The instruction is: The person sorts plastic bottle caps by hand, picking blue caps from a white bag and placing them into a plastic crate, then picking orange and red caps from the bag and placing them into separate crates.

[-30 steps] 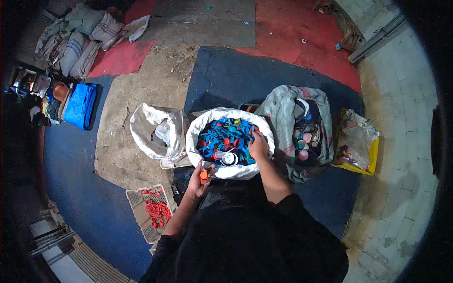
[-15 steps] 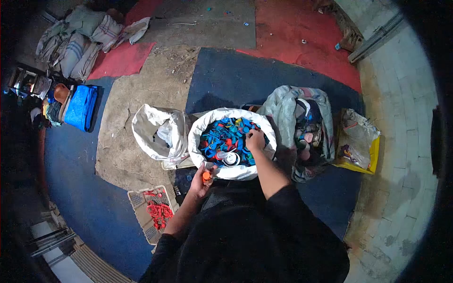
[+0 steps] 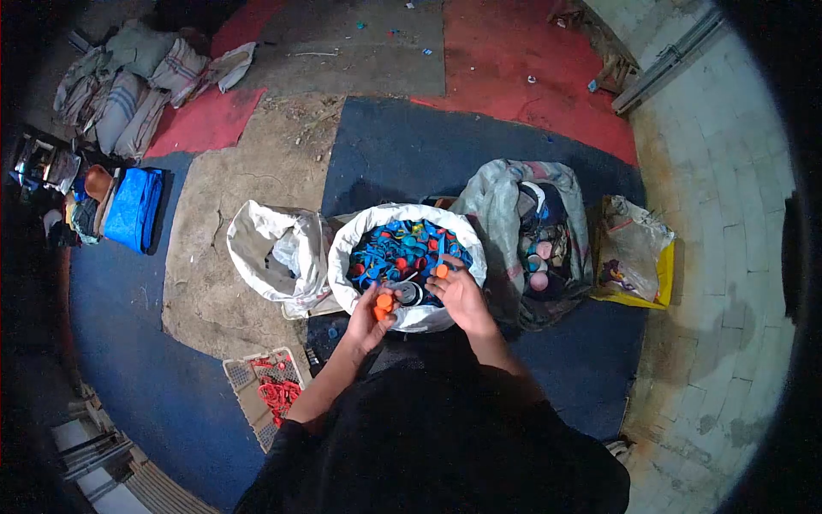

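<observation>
My left hand [image 3: 366,329] is closed around a few orange bottle caps [image 3: 384,302] at the near rim of a white sack [image 3: 340,257]. My right hand [image 3: 463,302] is over the sack's near right side, palm partly turned up, with another orange cap [image 3: 442,271] at its fingertips. Blue, red and some yellow plastic caps [image 3: 396,249] fill the sack. Between my hands, a larger dark, round lid with a pale rim [image 3: 411,294] lies on the pile.
Left of the caps stands another white sack [image 3: 248,248] with clear plastic inside. On the right are a grey-green sack [image 3: 488,201] of mixed items and a yellow-edged bag [image 3: 666,274]. A crate [image 3: 241,381] of red pieces sits at lower left. A block wall [image 3: 728,283] runs along the right.
My right hand has come out of the pile toward me and now has an orange cap. The left hand has risen slightly toward it, showing more orange caps. The view has shifted slightly.
</observation>
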